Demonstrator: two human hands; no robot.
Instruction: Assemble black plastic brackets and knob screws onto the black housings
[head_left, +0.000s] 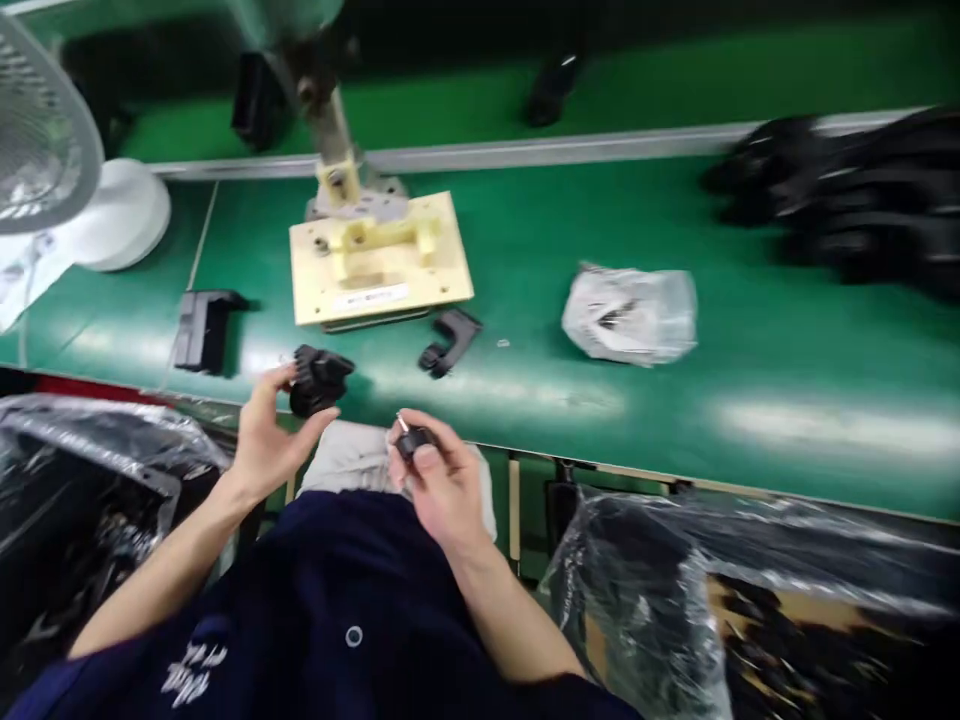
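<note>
Left hand [271, 440] has a chunky black part [319, 380] pinched over the bench [750, 340] edge, right hand [450, 490] grips a small black piece [414, 442], maybe pinned, kinda blurry. Looks like two-part handling; mating them would call for careful lining up.

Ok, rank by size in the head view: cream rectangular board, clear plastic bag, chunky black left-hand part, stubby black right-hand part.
1. Cream rectangular board
2. Clear plastic bag
3. Chunky black part in the left hand
4. Stubby black part in the right hand, partly covered
</note>
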